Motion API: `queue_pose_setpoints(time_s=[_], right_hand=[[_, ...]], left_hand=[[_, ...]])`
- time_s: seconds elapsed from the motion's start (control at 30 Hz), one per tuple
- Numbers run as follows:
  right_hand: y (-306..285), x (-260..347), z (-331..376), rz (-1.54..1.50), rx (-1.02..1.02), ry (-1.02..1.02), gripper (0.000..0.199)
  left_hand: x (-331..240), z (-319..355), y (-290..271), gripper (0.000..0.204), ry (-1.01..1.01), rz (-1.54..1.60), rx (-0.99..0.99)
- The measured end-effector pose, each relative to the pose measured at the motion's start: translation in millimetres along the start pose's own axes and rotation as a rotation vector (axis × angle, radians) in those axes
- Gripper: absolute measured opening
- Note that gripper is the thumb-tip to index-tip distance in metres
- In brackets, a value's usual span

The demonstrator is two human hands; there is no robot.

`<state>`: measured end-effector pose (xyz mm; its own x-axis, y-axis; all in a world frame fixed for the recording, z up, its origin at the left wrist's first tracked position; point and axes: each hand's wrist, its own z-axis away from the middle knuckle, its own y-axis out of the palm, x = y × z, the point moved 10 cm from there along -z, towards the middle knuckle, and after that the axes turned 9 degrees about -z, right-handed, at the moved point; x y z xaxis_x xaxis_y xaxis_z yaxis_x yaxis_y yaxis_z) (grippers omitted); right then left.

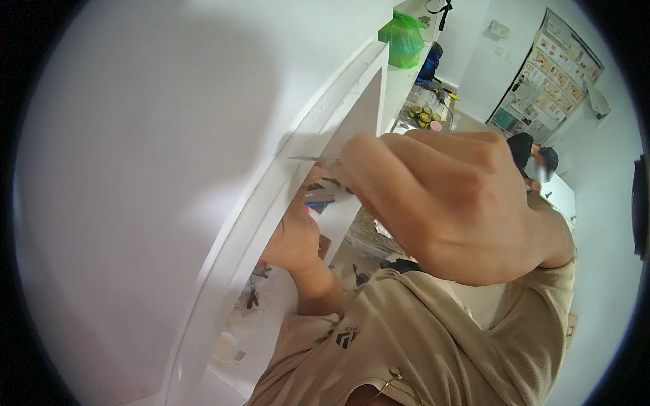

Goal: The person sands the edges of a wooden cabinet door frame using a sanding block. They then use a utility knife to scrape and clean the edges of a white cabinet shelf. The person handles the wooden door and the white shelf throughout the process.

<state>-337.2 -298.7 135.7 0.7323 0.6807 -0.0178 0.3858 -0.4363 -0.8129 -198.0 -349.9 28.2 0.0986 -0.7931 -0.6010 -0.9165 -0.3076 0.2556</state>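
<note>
My right hand (460, 203) is large in the middle of the view, its fingers curled closed around a thin metal blade (311, 160). The handle is hidden inside the fist. The blade's tip lies against the white edge strip (271, 183) of a white panel. Below and behind that strip is my left hand (296, 233), partly covered by it. A bit of its fingers shows close under the blade, but most of them are hidden, so whether they hold anything cannot be seen.
The broad white panel (149, 155) fills the left side. Beyond the strip, a white shelf holds a blue tool (319, 203) and small loose items. A green plastic bag (405, 42) sits on a ledge. Yellow-black rolls (423, 116) lie farther back, near another person (535, 159).
</note>
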Motion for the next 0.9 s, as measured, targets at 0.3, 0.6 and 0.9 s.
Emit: queue_pose_setpoints(time_s=[0.3,0.6,0.9], right_hand=[[3.9,-39.9,-1.7,0.279,0.005,0.015,0.017],[0.1,11.5,-6.5,-0.063,0.05,-0.12,0.028],[-4.6,-38.3,-4.1,0.242,-0.017,0.054,0.016]], left_hand=[[10.8,10.8,-7.7,0.028,0.08,-0.362,0.099],[5.2,3.4,-0.6,0.023,0.049,-0.416,0.069],[7.4,6.8,-5.6,0.014,0.074,-0.461,0.013]])
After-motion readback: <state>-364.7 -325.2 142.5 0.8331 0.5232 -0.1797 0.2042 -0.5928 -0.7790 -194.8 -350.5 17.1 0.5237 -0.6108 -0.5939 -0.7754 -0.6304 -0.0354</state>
